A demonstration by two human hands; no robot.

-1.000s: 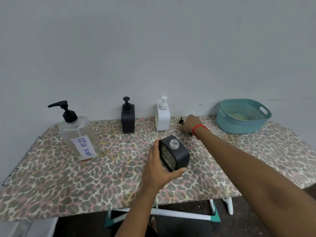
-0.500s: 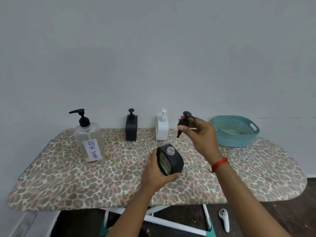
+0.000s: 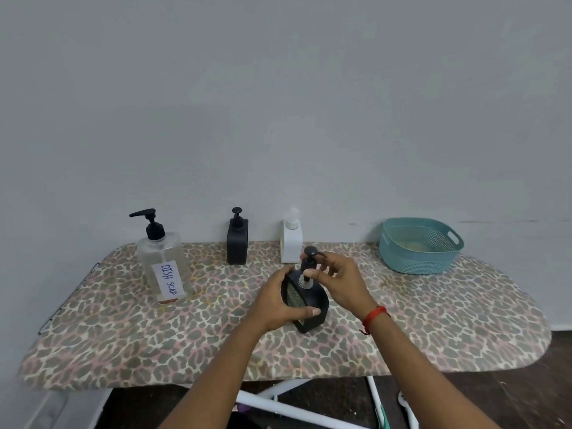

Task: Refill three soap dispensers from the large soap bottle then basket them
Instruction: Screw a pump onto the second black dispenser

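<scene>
Leopard-print board point(image 3: 123, 351): one teal plastic basket point(image 3: 414, 261), one clear pump bottle point(image 3: 162, 267), black square dispenser point(image 3: 237, 246) and white square dispenser point(image 3: 291, 246) upright behind; mid-board, left hand point(image 3: 275, 305) clasps third, dark rounded dispenser point(image 3: 312, 300), neck tilted wallward, while right hand point(image 3: 343, 283) pinches black pump point(image 3: 309, 261) at its neck.

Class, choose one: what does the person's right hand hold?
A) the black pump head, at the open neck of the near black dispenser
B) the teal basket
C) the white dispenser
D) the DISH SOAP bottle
A: the right hand pinches the pump head over the near black dispenser, which the left hand grips.
</scene>
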